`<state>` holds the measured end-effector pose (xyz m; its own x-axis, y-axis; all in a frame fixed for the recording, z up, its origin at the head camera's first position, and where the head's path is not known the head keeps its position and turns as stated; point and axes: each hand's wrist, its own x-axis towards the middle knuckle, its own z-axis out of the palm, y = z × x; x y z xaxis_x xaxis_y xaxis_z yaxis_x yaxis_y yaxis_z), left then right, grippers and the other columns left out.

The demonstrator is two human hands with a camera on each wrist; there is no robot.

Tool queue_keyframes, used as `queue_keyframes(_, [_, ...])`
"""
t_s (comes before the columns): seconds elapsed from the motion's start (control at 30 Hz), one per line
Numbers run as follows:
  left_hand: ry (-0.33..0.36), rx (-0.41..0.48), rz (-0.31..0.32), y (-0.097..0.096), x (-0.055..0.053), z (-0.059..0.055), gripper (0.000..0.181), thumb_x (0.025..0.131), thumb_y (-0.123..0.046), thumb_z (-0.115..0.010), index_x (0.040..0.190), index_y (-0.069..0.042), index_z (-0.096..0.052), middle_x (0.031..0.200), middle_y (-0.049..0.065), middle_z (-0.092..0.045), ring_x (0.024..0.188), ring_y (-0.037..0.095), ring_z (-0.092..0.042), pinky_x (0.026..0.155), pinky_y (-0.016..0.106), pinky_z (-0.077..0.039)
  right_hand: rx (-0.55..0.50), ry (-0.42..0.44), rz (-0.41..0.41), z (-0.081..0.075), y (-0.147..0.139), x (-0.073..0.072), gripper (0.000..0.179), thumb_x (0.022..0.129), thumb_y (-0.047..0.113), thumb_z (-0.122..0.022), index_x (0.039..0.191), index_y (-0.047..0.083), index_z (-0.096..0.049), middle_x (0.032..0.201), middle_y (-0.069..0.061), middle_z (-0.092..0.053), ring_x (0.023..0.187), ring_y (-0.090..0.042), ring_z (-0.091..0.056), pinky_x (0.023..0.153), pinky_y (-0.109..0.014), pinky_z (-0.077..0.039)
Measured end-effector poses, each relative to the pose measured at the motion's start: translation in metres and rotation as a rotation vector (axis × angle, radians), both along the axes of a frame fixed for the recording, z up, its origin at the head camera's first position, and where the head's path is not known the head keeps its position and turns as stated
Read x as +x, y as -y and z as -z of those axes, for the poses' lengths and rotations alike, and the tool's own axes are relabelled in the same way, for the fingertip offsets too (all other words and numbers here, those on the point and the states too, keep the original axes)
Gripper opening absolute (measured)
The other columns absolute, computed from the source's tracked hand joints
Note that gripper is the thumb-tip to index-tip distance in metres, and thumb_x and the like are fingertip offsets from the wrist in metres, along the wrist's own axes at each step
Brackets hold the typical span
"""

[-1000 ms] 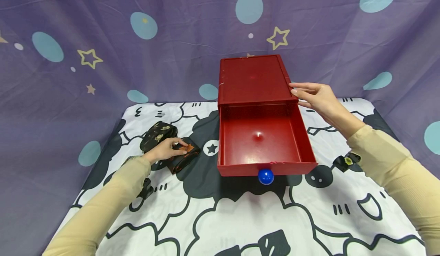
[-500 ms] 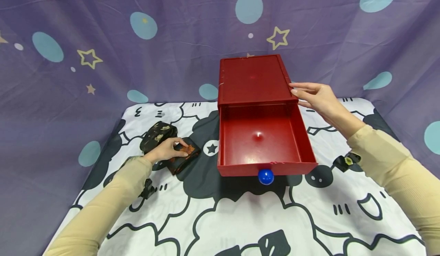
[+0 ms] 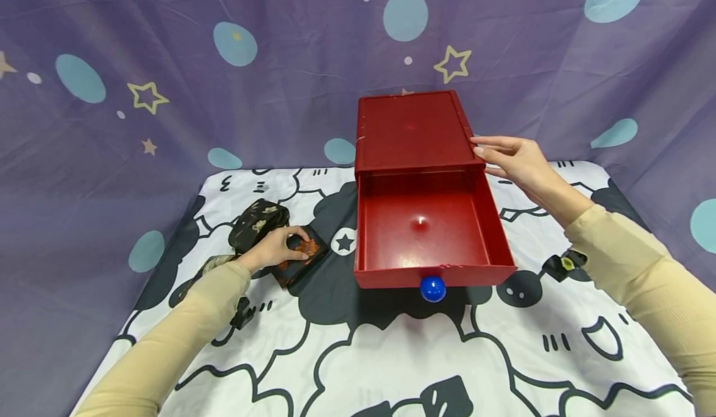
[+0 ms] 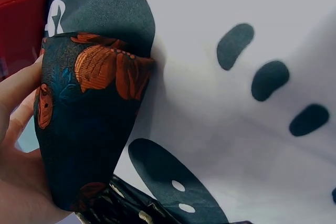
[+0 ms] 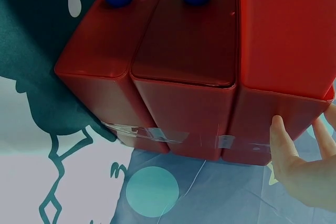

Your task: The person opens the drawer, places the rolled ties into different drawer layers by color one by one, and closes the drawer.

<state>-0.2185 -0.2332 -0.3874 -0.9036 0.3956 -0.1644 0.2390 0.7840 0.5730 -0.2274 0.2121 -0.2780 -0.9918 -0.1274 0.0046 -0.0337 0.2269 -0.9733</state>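
My left hand (image 3: 273, 249) pinches a folded dark cloth (image 4: 89, 129) with orange flowers, left of the red drawer unit (image 3: 411, 131). Thumb and fingers lie on either side of it in the left wrist view. Just behind is a rolled dark cloth (image 3: 258, 223) with pale flowers. A third patterned cloth (image 3: 219, 261) lies partly hidden by the sleeve. On the unit's right side, my right hand (image 3: 523, 165) touches the top edge and side wall with extended fingers. The top drawer (image 3: 422, 230) stands pulled out, its blue knob (image 3: 433, 289) facing me.
Below the top drawer, two lower drawers (image 5: 189, 40) with blue knobs are pushed in. Small dark pieces (image 3: 564, 264) sit at both forearms. A cartoon-print cloth (image 3: 414, 355) covers the table, and a purple curtain (image 3: 302, 63) hangs behind.
The left hand has shifted slightly right and toward me, and the orange-flowered cloth has tilted a little with it. The right hand and drawer unit have stayed put.
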Motion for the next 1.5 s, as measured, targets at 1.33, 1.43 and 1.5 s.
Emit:
queue_keyframes(1.33, [0.083, -0.140, -0.065, -0.007, -0.007, -0.004, 0.075, 0.069, -0.031, -0.074, 0.125, 0.003, -0.040, 0.120, 0.025, -0.046, 0.107, 0.037, -0.046, 0.085, 0.046, -0.040, 0.033, -0.005, 0.010, 0.000, 0.001, -0.001, 0.057, 0.080, 0.038, -0.061, 0.128, 0.010, -0.048, 0.120, -0.008, -0.051, 0.097, -0.007, -0.055, 0.080, -0.027, -0.046])
queue_keyframes(1.43, [0.080, -0.113, -0.051, -0.006, -0.006, -0.005, 0.073, 0.067, -0.029, -0.075, 0.124, 0.002, -0.041, 0.119, 0.025, -0.047, 0.106, 0.037, -0.047, 0.085, 0.046, -0.041, 0.030, -0.006, 0.013, 0.001, 0.001, -0.001, 0.057, 0.080, 0.038, -0.061, 0.127, 0.010, -0.049, 0.119, -0.006, -0.052, 0.096, -0.007, -0.055, 0.081, -0.028, -0.045])
queue_keyframes(1.5, [0.081, -0.095, -0.042, -0.006, -0.006, -0.006, 0.073, 0.067, -0.028, -0.076, 0.124, 0.002, -0.041, 0.120, 0.025, -0.046, 0.106, 0.037, -0.047, 0.085, 0.046, -0.041, 0.027, -0.008, 0.014, 0.001, 0.001, -0.001, 0.056, 0.080, 0.038, -0.061, 0.127, 0.010, -0.049, 0.117, -0.004, -0.053, 0.096, -0.006, -0.056, 0.081, -0.029, -0.045])
